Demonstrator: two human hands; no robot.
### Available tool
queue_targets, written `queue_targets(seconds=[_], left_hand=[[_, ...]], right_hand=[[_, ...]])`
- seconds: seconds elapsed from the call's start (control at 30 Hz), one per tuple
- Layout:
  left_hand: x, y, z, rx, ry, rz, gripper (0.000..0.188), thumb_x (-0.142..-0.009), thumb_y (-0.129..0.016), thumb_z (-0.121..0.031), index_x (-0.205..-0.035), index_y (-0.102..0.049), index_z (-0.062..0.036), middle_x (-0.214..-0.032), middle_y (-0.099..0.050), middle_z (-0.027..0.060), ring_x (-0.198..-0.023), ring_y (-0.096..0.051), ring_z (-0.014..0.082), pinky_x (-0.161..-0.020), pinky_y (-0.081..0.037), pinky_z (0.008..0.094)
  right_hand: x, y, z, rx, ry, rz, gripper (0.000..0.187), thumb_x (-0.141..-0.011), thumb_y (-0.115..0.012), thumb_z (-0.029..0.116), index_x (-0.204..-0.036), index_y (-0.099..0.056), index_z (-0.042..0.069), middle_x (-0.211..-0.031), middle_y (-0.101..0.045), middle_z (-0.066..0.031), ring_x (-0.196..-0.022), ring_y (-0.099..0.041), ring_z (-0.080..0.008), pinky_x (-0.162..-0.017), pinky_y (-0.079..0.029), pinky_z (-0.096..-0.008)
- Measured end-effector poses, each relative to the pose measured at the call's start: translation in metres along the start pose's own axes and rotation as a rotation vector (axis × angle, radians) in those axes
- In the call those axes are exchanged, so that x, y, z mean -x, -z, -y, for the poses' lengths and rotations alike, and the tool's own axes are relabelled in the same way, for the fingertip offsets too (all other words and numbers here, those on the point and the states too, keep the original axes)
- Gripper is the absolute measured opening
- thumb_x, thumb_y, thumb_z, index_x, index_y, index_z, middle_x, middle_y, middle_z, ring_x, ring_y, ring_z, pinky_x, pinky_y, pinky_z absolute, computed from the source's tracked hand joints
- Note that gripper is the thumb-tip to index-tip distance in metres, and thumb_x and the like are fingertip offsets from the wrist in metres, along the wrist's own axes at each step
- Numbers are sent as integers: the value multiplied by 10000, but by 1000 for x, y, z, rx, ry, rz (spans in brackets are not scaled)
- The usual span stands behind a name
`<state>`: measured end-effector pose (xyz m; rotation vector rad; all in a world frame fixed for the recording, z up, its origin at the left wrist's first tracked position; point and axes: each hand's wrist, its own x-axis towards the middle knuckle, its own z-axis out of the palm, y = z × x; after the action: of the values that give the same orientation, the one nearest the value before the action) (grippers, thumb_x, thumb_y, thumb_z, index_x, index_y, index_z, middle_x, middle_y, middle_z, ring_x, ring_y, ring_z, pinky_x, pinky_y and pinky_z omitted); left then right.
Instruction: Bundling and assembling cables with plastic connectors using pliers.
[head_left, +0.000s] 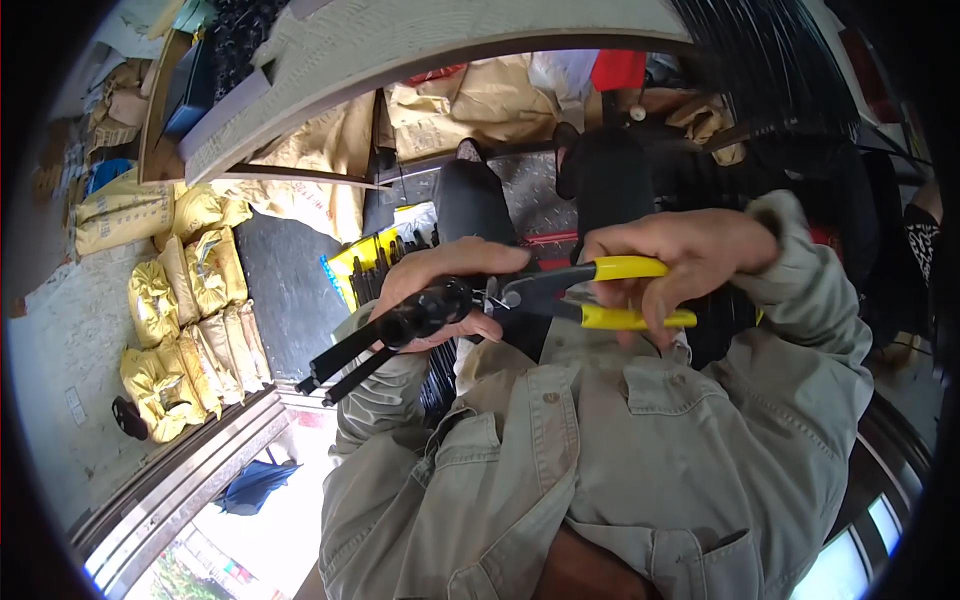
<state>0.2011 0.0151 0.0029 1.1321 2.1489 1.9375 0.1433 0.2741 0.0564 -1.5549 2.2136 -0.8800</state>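
Grey-green shirt (640, 460) below; above, the right hand (685, 245) is clamped on yellow-handled pliers (620, 268), the left hand (432, 266) round a black tubular bundle (425, 312). Thin wire (495, 300) lies at the pliers' tips; the wire work looks begun, unfinished.

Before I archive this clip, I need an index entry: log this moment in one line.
left hand: holding black rods | right hand: holding yellow-handled pliers | pliers' jaws: by rods' right end, contact unclear

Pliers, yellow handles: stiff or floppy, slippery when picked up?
The pliers look stiff, likely solid dark metal. Yellow handles look sleeved, so probably not slippery. Handles stand apart, so lifting one alone may let the other swing.
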Motion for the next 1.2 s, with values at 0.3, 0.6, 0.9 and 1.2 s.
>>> queue_targets(seconds=[0.3, 0.6, 0.9, 1.2], left_hand=[[0, -30, -12, 156, 308, -529, 620, -671, -722, -420, -1027, -513, 42, -969, -560, 133, -851, -559, 206, -753, -434, 324], [-2, -19, -5, 38, 207, -373, 552, -689, -724, -310, -1080, -520, 22, -1033, -541, 120, -945, -528, 210, -837, -395, 306], [-2, -31, 1, 10, 258, -630, 531, -778, -621, -408, -1069, -520, 25, -995, -530, 97, -857, -512, 171, -775, -398, 271], [-17, -25, -4, 161, 389, -640, 818, -811, -257, -686, -1073, -517, 44, -833, -553, 41, -685, -489, 88, -601, -389, 202]], right_hand=[[5, -17, -2, 194, 17, -237, 659, -737, -685, 155, -1264, -310, 29, -885, -539, -112, -795, -607, -227, -614, -488, -317], [-4, 4, -7, 66, -18, -28, 351, -712, -643, 142, -1021, -547, 6, -995, -508, -138, -806, -562, -286, -682, -467, -364], [-11, -13, -9, 505, -26, -284, 294, -675, -649, 129, -935, -586, 8, -972, -490, -146, -770, -535, -271, -673, -450, -346], [-12, -17, -19, 150, -3, -243, 240, -724, -650, 151, -898, -581, 1, -953, -538, -144, -757, -574, -245, -636, -477, -330]])
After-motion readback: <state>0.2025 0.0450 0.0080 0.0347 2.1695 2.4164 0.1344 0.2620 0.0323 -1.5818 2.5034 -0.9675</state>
